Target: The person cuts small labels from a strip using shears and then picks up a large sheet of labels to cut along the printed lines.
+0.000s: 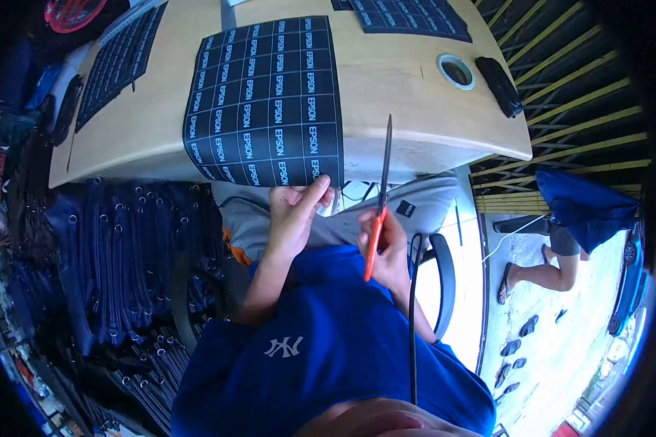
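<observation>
My left hand [299, 211] pinches the near edge of a black sheet [262, 102] printed with rows of white EPSON labels, thumb on top. The sheet lies on the table and bends down over its front edge. My right hand [388, 251] grips a pair of scissors [379, 211] with orange handles, held upright to the right of the sheet and apart from it. The blades point away from me and look closed, seen from the side. A small black label piece [407, 209] rests on my right thigh.
More EPSON sheets lie at the table's far right [412, 16] and left [122, 65]. A tape roll [456, 71] and a black pouch-like item [498, 86] sit on the right. Dark blue straps with metal rings [135, 255] hang at left. A person's leg [547, 275] shows outside.
</observation>
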Demonstrator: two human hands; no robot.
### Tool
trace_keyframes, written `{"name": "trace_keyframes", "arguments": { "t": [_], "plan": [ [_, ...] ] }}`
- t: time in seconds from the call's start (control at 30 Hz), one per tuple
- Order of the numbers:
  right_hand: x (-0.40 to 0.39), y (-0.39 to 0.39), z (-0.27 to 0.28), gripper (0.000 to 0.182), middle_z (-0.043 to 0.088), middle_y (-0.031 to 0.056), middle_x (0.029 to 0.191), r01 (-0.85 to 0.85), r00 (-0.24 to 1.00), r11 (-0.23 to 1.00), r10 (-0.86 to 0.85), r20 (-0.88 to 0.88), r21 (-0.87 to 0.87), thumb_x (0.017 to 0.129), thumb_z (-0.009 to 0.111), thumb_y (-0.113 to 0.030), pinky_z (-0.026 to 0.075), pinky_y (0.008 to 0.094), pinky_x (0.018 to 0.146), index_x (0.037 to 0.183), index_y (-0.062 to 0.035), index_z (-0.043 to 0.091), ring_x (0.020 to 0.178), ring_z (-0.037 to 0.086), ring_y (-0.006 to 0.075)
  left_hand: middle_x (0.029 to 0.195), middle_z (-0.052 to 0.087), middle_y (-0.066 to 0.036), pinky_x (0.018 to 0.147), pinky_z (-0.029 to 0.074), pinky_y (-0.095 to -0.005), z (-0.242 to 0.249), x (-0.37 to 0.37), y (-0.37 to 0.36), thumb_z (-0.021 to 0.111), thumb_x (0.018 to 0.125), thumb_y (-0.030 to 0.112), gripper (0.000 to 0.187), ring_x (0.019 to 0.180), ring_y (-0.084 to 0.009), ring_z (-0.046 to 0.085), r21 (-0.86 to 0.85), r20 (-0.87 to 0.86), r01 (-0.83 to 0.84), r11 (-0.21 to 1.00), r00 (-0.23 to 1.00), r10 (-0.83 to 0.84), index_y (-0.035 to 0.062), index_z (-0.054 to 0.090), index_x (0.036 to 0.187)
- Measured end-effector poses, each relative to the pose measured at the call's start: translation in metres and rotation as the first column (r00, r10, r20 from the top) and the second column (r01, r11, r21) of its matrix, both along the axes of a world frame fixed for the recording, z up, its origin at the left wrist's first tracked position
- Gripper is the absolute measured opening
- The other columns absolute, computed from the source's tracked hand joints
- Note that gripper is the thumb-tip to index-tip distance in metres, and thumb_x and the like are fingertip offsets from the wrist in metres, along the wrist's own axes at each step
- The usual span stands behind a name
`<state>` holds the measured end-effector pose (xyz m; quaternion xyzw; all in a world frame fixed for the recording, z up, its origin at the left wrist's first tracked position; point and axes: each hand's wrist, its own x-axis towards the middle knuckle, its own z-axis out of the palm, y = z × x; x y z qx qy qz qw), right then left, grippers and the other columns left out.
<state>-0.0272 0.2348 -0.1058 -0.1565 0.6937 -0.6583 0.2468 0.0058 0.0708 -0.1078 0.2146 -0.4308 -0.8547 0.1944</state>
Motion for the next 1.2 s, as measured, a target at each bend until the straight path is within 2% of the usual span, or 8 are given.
{"name": "trace_keyframes", "arguments": {
  "t": [0.07,0.1,0.17,0.27,0.5,0.73,0.97,1.2],
  "plan": [
    [0.009,0.009,-0.002,0.033,0.044,-0.0012,0.074,-0.037,0.992,0.997,0.045,0.116,-0.071,0.077,0.067,-0.019,0.036,0.0193,0.056,0.096,-0.0003,0.047,0.062,0.040,0.0052,0.073,0.064,-0.011,0.060,0.045,-0.0234,-0.004,-0.002,0.002,0.066,0.081,0.006,0.012,0.064,-0.0116,0.058,-0.010,0.002,-0.032,0.999,0.999,0.032,-0.0045,0.066,0.075],
    [0.011,0.012,-0.009,0.047,0.039,-0.0013,0.071,-0.116,0.993,0.990,0.114,-0.021,-0.084,0.078,0.066,-0.038,0.031,0.0207,0.053,0.096,-0.0014,0.043,0.059,0.035,0.0063,0.073,0.064,-0.011,0.060,0.045,-0.0234,-0.001,-0.004,0.004,0.066,0.081,0.006,0.012,0.064,-0.0116,0.058,-0.002,0.008,-0.029,1.000,1.000,0.029,-0.0045,0.066,0.075],
    [0.018,0.021,-0.008,0.062,0.036,-0.0006,0.070,-0.199,0.975,0.972,0.210,0.078,-0.127,0.077,0.059,-0.056,0.029,0.0226,0.053,0.100,-0.0009,0.040,0.058,0.033,0.0075,0.072,0.062,-0.008,0.062,0.046,-0.0236,0.007,-0.006,0.007,0.061,0.084,0.004,0.014,0.068,-0.0134,0.059,-0.020,-0.038,-0.053,0.998,0.998,0.052,-0.0020,0.065,0.072],
    [0.025,0.027,-0.011,0.069,0.034,-0.0008,0.069,-0.278,0.948,0.954,0.292,0.130,-0.115,0.077,0.055,-0.062,0.028,0.0243,0.052,0.102,-0.0002,0.039,0.058,0.032,0.0081,0.074,0.062,-0.007,0.062,0.046,-0.0238,0.006,-0.007,0.009,0.061,0.083,0.002,0.009,0.068,-0.0137,0.059,-0.036,-0.049,-0.063,0.997,0.997,0.061,-0.0015,0.065,0.076],
    [0.035,0.023,-0.011,0.072,0.034,-0.0005,0.068,-0.350,0.886,0.911,0.398,0.238,-0.219,0.077,0.052,-0.064,0.028,0.0240,0.051,0.105,0.0019,0.039,0.058,0.032,0.0078,0.077,0.063,-0.007,0.063,0.047,-0.0229,0.012,-0.010,0.013,0.063,0.081,0.001,0.003,0.068,-0.0126,0.060,-0.048,-0.057,-0.109,0.993,0.993,0.107,0.0000,0.065,0.079],
    [0.029,0.010,-0.004,0.071,0.034,-0.0013,0.067,-0.358,0.897,0.902,0.404,0.181,-0.240,0.079,0.049,-0.064,0.027,0.0230,0.050,0.104,0.0025,0.039,0.056,0.032,0.0070,0.080,0.065,-0.008,0.065,0.051,-0.0226,0.019,-0.009,0.016,0.063,0.080,-0.001,0.005,0.070,-0.0131,0.062,-0.009,-0.064,-0.097,0.995,0.993,0.096,0.0002,0.064,0.084],
    [0.023,0.007,-0.003,0.070,0.035,-0.0023,0.066,-0.342,0.891,0.903,0.400,0.217,-0.260,0.080,0.049,-0.062,0.026,0.0211,0.049,0.104,0.0025,0.040,0.056,0.033,0.0052,0.078,0.065,-0.008,0.063,0.052,-0.0226,0.015,-0.007,0.017,0.063,0.079,-0.002,0.004,0.068,-0.0135,0.063,-0.025,-0.051,-0.104,0.994,0.993,0.103,0.0006,0.065,0.082],
    [0.022,0.005,0.001,0.071,0.037,-0.0025,0.068,-0.334,0.894,0.907,0.391,0.218,-0.254,0.079,0.049,-0.064,0.028,0.0202,0.050,0.104,0.0025,0.042,0.057,0.034,0.0052,0.077,0.064,-0.007,0.062,0.052,-0.0228,0.020,-0.008,0.021,0.063,0.079,-0.003,0.005,0.067,-0.0134,0.062,0.032,-0.048,-0.099,0.995,0.994,0.100,0.0023,0.065,0.078]
  ]
}}
